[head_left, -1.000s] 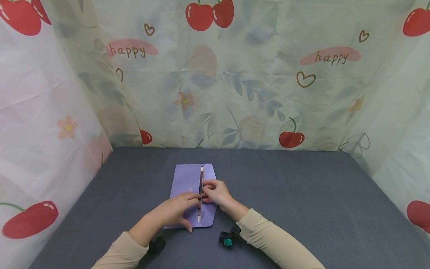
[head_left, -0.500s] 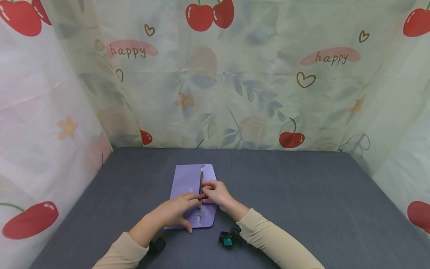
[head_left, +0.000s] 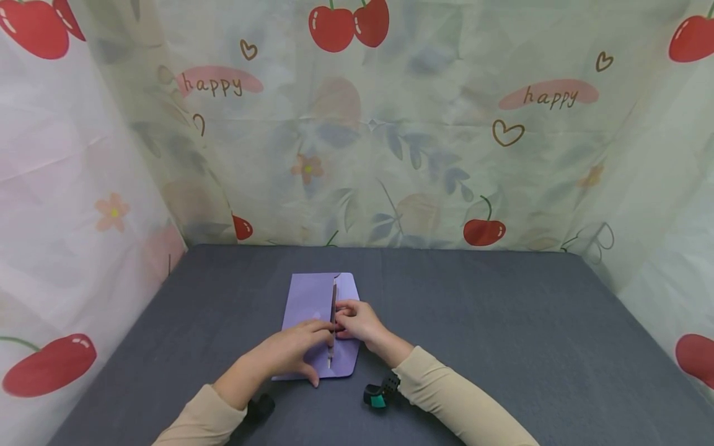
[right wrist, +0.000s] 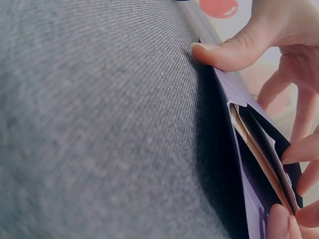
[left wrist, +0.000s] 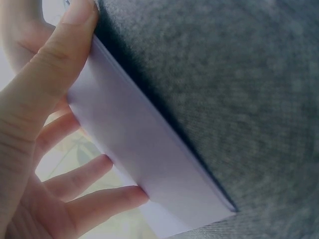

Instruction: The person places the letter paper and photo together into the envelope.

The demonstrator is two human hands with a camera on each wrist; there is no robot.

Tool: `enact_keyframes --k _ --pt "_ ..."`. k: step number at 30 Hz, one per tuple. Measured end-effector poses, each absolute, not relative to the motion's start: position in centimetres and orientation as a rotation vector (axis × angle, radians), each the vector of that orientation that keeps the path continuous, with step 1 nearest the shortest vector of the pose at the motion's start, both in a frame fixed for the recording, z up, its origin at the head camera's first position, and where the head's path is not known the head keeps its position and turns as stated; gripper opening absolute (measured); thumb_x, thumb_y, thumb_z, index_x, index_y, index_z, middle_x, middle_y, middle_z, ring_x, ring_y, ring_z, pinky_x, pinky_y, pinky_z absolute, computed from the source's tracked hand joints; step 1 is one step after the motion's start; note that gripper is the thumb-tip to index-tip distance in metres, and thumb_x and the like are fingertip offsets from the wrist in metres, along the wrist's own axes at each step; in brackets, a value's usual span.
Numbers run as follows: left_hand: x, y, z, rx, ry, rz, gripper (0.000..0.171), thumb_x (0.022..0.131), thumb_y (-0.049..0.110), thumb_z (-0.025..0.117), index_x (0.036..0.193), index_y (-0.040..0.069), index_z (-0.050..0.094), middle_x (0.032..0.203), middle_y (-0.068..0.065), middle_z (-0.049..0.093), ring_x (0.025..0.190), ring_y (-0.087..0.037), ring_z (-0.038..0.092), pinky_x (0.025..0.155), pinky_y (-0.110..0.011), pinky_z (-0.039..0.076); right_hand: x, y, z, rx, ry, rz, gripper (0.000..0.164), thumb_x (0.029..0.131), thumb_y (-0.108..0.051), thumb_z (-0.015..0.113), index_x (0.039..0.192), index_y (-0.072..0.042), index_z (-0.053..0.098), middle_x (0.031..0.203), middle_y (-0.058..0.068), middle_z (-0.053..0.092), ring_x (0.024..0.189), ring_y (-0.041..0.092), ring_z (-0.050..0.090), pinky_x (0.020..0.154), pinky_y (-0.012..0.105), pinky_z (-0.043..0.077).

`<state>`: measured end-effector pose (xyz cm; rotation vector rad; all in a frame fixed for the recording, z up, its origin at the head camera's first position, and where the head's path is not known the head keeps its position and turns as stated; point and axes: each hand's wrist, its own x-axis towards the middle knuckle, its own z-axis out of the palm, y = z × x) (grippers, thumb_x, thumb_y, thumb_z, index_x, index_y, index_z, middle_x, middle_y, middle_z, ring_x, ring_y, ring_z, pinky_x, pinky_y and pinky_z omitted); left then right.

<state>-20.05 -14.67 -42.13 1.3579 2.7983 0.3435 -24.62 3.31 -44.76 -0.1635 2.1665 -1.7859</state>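
A purple envelope lies on the dark table, its flap opened out to the right. Inside its mouth sits a thin card with a pale edge, mostly hidden in the pocket. My left hand rests on the pocket, thumb at the near edge, fingers reaching to the mouth; in the left wrist view its spread fingers touch the purple paper. My right hand is over the flap, thumb and fingertips pinching the card's edge at the mouth.
Dark ribbed cloth covers the table. A printed curtain with cherries and hearts stands around the back and sides. A black wrist device with a teal patch sits under the right wrist, another dark one under the left.
The card's pale edge shows slightly less at the envelope's mouth, as it has sunk a little into the pocket. Both hands stay in nearly the same place.
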Motion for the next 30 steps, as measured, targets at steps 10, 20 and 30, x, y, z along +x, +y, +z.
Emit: enact_keyframes --k 10,20,30 --pt "-19.98 -14.63 -41.85 1.352 2.792 0.349 0.055 0.061 0.035 0.083 0.103 0.011 0.057 0.128 -0.009 0.054 0.120 -0.024 0.051 0.100 -0.039 0.044 -24.74 3.38 -44.86 -0.224 2.158 -1.757 0.044 0.087 0.004 0.049 0.131 0.006 0.046 0.096 0.016 0.064 0.071 0.009 0.058 0.066 0.026 0.057" --pt "-20.13 -14.69 -42.05 1.351 2.797 0.336 0.056 0.061 0.037 0.083 0.103 0.011 0.058 0.127 -0.008 0.055 0.119 -0.023 0.051 0.099 -0.038 0.044 -24.90 3.49 -44.91 -0.221 2.171 -1.714 0.045 0.088 0.001 0.050 0.132 0.003 0.046 0.096 0.014 0.064 0.071 0.009 0.059 0.066 0.025 0.057" --pt "-20.05 -14.73 -42.18 1.369 2.795 0.345 0.055 0.062 0.037 0.082 0.104 0.011 0.058 0.127 -0.008 0.055 0.119 -0.023 0.052 0.099 -0.038 0.044 -24.80 3.59 -44.81 -0.252 2.173 -1.698 0.045 0.086 0.003 0.048 0.131 0.008 0.045 0.094 0.014 0.065 0.071 0.008 0.059 0.067 0.027 0.057"
